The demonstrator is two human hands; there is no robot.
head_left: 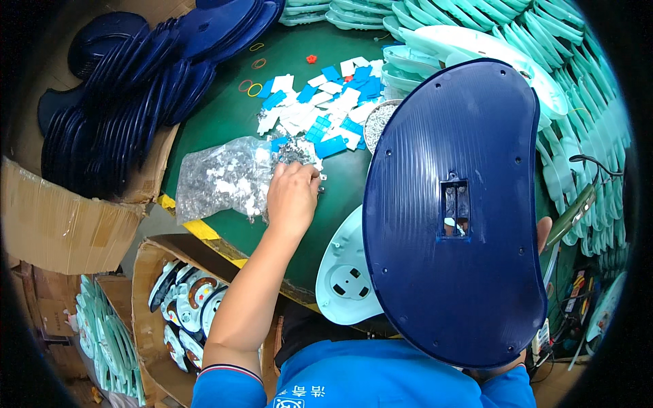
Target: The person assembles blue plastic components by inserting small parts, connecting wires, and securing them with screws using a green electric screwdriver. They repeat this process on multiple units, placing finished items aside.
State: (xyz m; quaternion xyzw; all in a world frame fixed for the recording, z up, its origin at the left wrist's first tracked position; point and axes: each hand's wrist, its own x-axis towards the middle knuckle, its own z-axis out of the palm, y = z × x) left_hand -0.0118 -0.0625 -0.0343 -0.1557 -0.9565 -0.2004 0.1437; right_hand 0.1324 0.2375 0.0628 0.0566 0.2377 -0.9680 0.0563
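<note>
A large dark blue, bean-shaped plastic panel (452, 292) is held up on the right, its flat side facing me. My right hand (544, 233) grips it from behind at the right edge; only fingertips show. A rectangular opening lies near the panel's middle, with screw holes along its rim. My left hand (294, 197) reaches to a heap of small metal parts (299, 149), fingers bent and pressed together; whatever is in them is hidden. Beside it lies a clear plastic bag (224, 173) of small white and dark pieces. A mint-green plastic shell (343, 268) rests partly under the panel.
White and blue flat plastic pieces (320, 109) lie scattered on the green table (224, 115). A bowl of screws (379, 122) stands beside the panel. Stacks of mint-green shells (578, 136) line the right, dark blue panels (122, 122) the left. A cardboard box (153, 319) holds assembled parts.
</note>
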